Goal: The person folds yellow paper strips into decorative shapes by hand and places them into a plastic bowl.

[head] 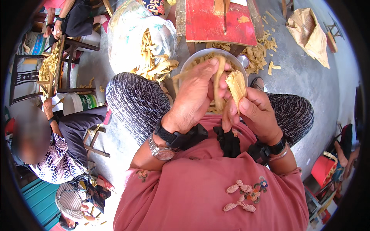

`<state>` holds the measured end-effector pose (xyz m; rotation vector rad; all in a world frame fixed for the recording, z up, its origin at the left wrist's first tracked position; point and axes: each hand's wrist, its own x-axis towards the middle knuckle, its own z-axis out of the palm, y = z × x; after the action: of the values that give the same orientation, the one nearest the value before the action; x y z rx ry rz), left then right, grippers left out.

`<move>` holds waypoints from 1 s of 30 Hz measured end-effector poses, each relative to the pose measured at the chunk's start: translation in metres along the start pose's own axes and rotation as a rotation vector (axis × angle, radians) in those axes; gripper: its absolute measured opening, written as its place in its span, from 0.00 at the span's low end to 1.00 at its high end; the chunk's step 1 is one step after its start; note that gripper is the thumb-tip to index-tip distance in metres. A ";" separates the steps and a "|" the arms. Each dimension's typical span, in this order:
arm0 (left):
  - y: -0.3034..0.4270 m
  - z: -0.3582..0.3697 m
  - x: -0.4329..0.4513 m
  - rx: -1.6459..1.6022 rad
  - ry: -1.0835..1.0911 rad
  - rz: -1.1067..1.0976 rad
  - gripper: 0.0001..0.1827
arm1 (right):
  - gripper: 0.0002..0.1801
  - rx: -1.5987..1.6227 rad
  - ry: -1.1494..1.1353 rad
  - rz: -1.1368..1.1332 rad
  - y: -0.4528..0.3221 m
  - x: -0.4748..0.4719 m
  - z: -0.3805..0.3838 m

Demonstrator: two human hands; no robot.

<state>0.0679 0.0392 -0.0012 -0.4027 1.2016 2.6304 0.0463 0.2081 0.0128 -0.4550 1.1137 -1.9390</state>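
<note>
Between the thumb and fingers of my left hand [194, 89] is a long, limp yellow strip [218, 83], which looks like dried bamboo shoot. My right hand [255, 111] pinches a shorter, wider fibrous piece [237, 85] with ridged layers at its upper end. The two hands are close together above the near side of a round metal basin [185, 68]. More yellow pieces lie in the basin, partly hidden by my hands. Blur hides some of the fingertips.
Beyond the basin stands a red-topped bench [214, 26] with an upright blade-like piece. Left of it, a plastic sack [127, 37] spills long strips. Cut pieces [257, 56] litter the floor by a small round lid [243, 61]. A brown sack [307, 34] lies right; people sit left.
</note>
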 end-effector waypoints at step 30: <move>-0.004 -0.003 -0.039 1.326 0.009 0.956 0.13 | 0.18 -0.293 0.286 0.133 0.023 0.014 -0.003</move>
<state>0.1062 0.0365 0.0070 0.5272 3.2089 1.5417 0.0471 0.1931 -0.0094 -0.2527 1.5833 -1.7671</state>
